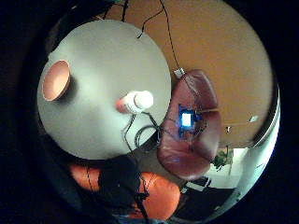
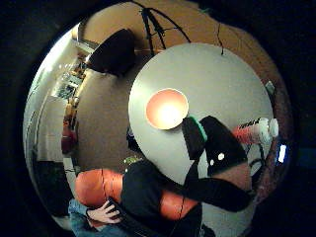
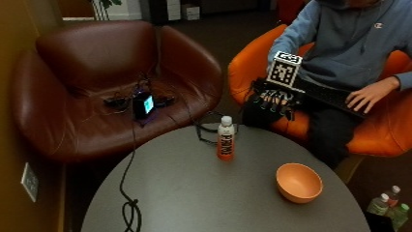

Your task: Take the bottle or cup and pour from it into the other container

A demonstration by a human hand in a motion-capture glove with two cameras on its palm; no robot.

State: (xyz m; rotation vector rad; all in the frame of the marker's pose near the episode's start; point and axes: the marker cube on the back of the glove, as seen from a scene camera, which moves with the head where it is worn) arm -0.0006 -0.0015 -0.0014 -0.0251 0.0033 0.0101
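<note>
Nearest the outside camera, the round grey desk (image 3: 193, 193) carries a loose black cable (image 3: 128, 203) at its left side. Behind it, the brown armchair (image 3: 83, 72) holds a small device with a lit screen (image 3: 145, 104).

At the centre, the bottle (image 3: 225, 138) stands upright on the desk near the far edge, white cap on top, long axis vertical. To its right, nearer the camera, the orange bowl (image 3: 299, 182) sits mouth up, well apart from the bottle.

Further right and beyond the desk edge, the gloved right hand (image 3: 277, 102) hangs in the air in front of the person in the orange chair (image 3: 380, 125). Its fingers point down, relaxed and released, grasping nothing. The bare hand (image 3: 367, 95) rests on the lap.

Key relation: the bottle lies ahead of and below the hand, toward the desk centre, apart from it with no contact. The thumb side palm view confirms the gap between glove and bottle. Judged from this layout, the pick-up is not yet begun; a reach down and forward to the upright body of the bottle is required, with the bowl as the receiving container.
</note>
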